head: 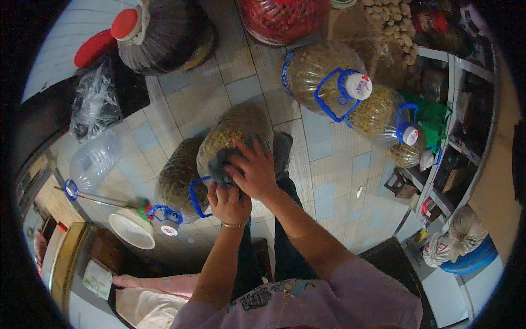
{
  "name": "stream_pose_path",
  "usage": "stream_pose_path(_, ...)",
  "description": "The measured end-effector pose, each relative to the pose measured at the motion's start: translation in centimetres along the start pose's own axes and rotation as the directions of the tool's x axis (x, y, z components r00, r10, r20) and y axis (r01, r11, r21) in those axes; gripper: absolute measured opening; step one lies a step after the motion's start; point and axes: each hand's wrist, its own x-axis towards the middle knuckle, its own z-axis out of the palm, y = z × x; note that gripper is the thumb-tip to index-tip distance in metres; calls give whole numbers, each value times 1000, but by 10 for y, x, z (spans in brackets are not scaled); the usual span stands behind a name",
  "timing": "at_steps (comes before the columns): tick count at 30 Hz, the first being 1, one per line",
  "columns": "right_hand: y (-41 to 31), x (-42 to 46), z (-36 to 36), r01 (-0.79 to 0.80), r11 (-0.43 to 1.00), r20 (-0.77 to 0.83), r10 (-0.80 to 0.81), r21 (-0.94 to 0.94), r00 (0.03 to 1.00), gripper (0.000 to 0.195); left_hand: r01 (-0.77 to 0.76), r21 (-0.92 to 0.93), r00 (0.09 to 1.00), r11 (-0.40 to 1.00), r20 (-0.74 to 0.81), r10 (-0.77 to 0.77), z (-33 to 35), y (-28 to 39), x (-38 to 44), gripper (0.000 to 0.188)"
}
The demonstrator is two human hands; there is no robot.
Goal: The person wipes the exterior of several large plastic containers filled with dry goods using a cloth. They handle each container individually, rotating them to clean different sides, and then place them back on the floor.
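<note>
A large clear plastic bottle (240, 121) filled with yellowish-brown dried pieces stands tilted before me, its neck towards me. My left hand (230, 205) curls around the neck end, beside the blue handle (197, 197); its fingers hide the mouth. My right hand (254, 170) lies over the bottle's shoulder, on a dark, blurred bundle (222, 164), perhaps cloth or thin plastic, which shows between its thumb and fingers. Against the bottle's left side leans a second filled bottle (181, 181) with a white cap (169, 228) and a blue handle.
Several filled bottles (324, 78) stand on the tiled floor (283, 111) at right, near a shelf rack (452, 82). A dark-filled jar (164, 37) and a red-filled container (283, 16) are ahead. At left lie an empty bottle (96, 156) and a white basin (131, 228).
</note>
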Motion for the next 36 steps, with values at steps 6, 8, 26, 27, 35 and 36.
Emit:
stream_pose_path(6, 130, 115, 103, -473, 877, 610, 420, -83, 672, 38, -80, 55, 993, 995, 97, 74, -4, 13, -60, 17)
stream_pose_path(8, 192, 113, 129, -492, 868, 490, 461, -72, 740, 40, -109, 43, 993, 993, 53, 106, 1, 8, -82, 17)
stream_pose_path(26, 69, 79, 129, 72, 966, 844, 179, -248, 506, 28, 68, -149, 998, 987, 13, -66, 11, 59, -137, 13)
stream_pose_path(27, 96, 97, 144, 113, 960, 735, 119, -258, 667, 26, 84, -163, 996, 983, 21, -82, 11, 56, -140, 12)
stream_pose_path(35, 102, 59, 133, 186, 936, 645, 55, -298, 762, 17, 223, -291, 965, 930, -66, -252, 3, 24, -148, 8)
stream_pose_path(36, 71, 37, 109, 241, 955, 645, -77, -171, 760, 18, 241, -303, 961, 922, -62, -271, 4, 23, -151, 8)
